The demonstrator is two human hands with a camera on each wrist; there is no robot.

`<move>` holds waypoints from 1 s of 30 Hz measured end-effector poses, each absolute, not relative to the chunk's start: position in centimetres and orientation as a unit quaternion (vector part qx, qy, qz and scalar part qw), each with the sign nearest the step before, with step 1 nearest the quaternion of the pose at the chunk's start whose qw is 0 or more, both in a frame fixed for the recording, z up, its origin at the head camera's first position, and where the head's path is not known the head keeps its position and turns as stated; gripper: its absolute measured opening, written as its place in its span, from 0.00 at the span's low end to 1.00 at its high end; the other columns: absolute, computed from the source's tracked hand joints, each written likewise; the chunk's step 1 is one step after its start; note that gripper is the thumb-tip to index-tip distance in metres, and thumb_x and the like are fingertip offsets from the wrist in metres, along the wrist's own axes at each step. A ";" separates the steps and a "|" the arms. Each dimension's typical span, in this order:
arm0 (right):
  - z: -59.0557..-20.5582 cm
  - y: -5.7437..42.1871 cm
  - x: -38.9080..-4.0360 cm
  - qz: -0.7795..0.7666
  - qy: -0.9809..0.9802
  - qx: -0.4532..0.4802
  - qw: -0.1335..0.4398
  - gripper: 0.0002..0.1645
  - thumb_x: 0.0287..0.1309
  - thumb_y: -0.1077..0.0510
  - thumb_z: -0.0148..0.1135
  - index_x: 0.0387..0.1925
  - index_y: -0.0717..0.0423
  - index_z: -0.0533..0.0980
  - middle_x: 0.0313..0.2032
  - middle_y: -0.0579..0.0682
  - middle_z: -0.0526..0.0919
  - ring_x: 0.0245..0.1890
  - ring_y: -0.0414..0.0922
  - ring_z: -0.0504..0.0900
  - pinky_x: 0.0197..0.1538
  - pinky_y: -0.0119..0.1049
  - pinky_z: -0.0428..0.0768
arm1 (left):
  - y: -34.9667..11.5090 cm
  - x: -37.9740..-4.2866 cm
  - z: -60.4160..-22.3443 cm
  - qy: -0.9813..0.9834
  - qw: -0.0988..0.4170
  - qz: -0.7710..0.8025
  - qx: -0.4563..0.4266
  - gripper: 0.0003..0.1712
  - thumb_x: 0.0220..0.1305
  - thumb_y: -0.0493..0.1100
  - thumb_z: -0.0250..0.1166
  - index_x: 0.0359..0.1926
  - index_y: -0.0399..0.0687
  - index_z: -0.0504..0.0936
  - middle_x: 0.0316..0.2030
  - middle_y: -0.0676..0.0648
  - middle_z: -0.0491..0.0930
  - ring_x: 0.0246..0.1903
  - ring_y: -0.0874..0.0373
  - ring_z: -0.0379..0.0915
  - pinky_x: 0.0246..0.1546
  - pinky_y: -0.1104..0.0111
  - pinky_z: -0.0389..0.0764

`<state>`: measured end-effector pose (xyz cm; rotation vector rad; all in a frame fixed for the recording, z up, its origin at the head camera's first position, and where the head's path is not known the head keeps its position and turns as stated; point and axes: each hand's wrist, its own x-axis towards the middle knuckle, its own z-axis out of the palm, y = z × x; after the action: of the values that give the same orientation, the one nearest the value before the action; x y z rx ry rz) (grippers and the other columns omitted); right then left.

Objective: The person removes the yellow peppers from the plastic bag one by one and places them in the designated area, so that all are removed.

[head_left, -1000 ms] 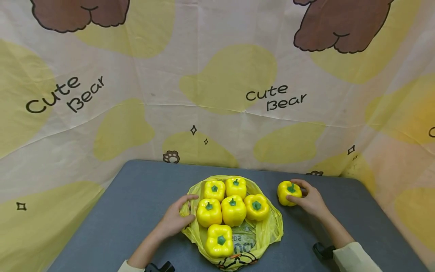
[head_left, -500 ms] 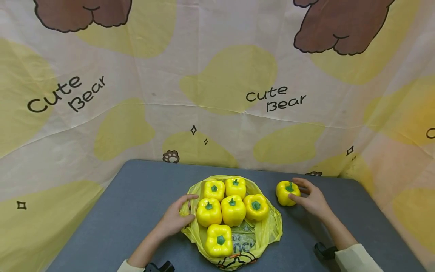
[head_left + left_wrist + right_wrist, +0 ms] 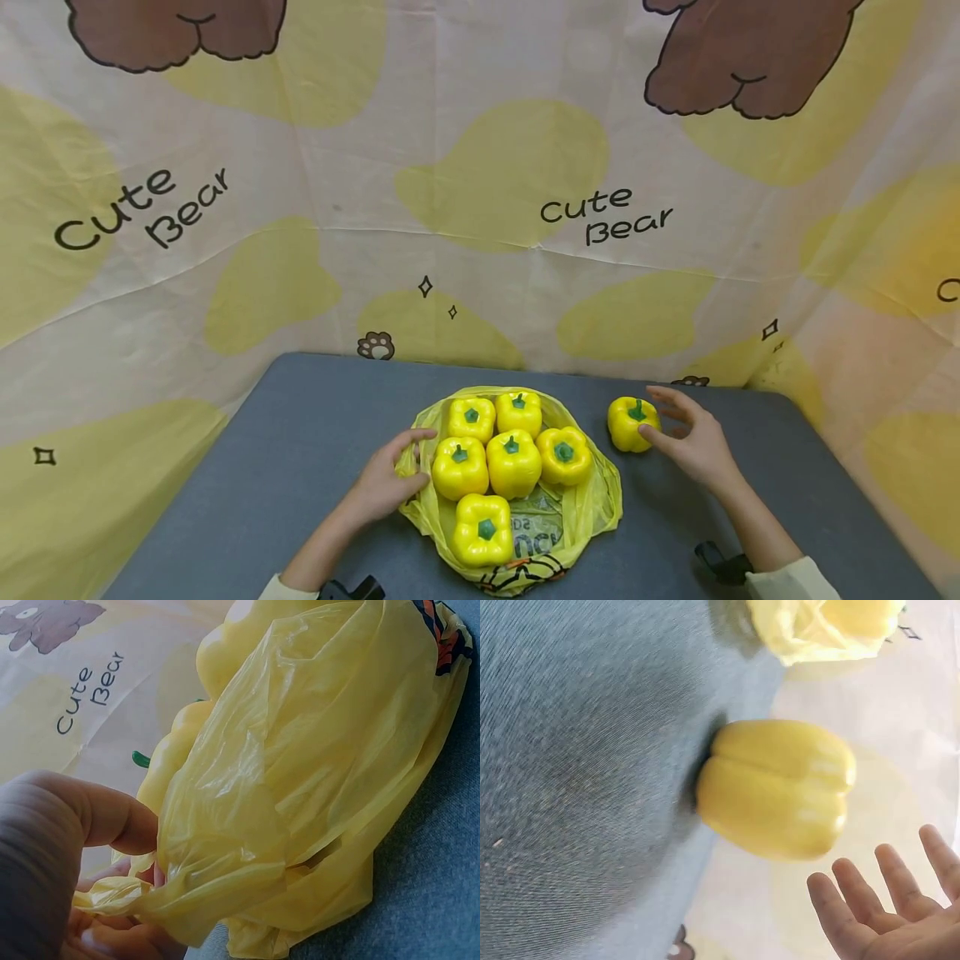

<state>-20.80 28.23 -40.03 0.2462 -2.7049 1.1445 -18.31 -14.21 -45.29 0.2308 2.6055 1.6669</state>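
A yellow plastic bag (image 3: 604, 504) lies spread and rolled down on the table, with several yellow bell peppers (image 3: 513, 467) sitting in it, green stems up. My left hand (image 3: 382, 482) holds the bag's left side; in the left wrist view a fold of the plastic (image 3: 217, 896) runs between thumb and fingers. To the right of the bag, a single bell pepper (image 3: 632, 427) stands on the table. Beside it is my right hand (image 3: 699, 446), fingers spread and holding nothing. The right wrist view has the fingers (image 3: 847, 889) apart from that pepper (image 3: 776, 787).
The grey-blue table (image 3: 337, 392) has its far edge against a hanging cloth (image 3: 480, 275) printed with bears and lettering. A second side of the cloth closes off the right. Black wrist straps (image 3: 723, 563) sit on the forearms.
My right hand has let go of the single bell pepper and drawn away to the right, its fingers opening. The left hand stays on the bag.
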 end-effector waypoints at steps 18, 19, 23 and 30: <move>-40.3 23.6 -19.0 0.468 -0.860 0.177 0.103 0.28 0.54 0.61 0.68 0.57 0.56 0.74 0.56 0.58 0.77 0.48 0.47 0.82 0.43 0.40 0.83 | -14.1 -18.4 -45.2 0.849 0.013 0.523 0.074 0.31 0.50 0.33 0.66 0.58 0.54 0.76 0.61 0.42 0.73 0.49 0.51 0.68 0.36 0.69 0.72; -40.4 23.3 -18.9 0.472 -0.858 0.178 0.098 0.28 0.54 0.61 0.68 0.57 0.56 0.74 0.56 0.57 0.77 0.48 0.47 0.82 0.44 0.42 0.83 | -14.1 -18.4 -45.2 0.851 0.011 0.520 0.074 0.31 0.50 0.33 0.66 0.58 0.54 0.76 0.61 0.42 0.73 0.49 0.51 0.68 0.38 0.68 0.72; -40.7 22.1 -18.8 0.484 -0.853 0.182 0.077 0.27 0.54 0.61 0.68 0.57 0.55 0.74 0.56 0.57 0.77 0.47 0.45 0.80 0.43 0.40 0.83 | -14.1 -18.3 -45.1 0.855 0.008 0.513 0.075 0.31 0.49 0.33 0.66 0.58 0.53 0.76 0.60 0.42 0.74 0.49 0.51 0.68 0.41 0.67 0.71; -41.3 21.0 -18.9 0.490 -0.853 0.174 0.048 0.28 0.53 0.59 0.69 0.57 0.55 0.75 0.56 0.59 0.77 0.49 0.57 0.78 0.39 0.35 0.81 | -14.1 -18.3 -45.1 0.848 0.019 0.523 0.077 0.31 0.50 0.33 0.66 0.58 0.52 0.76 0.60 0.41 0.73 0.49 0.50 0.68 0.35 0.70 0.72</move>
<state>-18.89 21.05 -41.29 0.5314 -2.6010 1.4943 -18.28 -14.13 -45.07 0.2392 2.6337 1.6248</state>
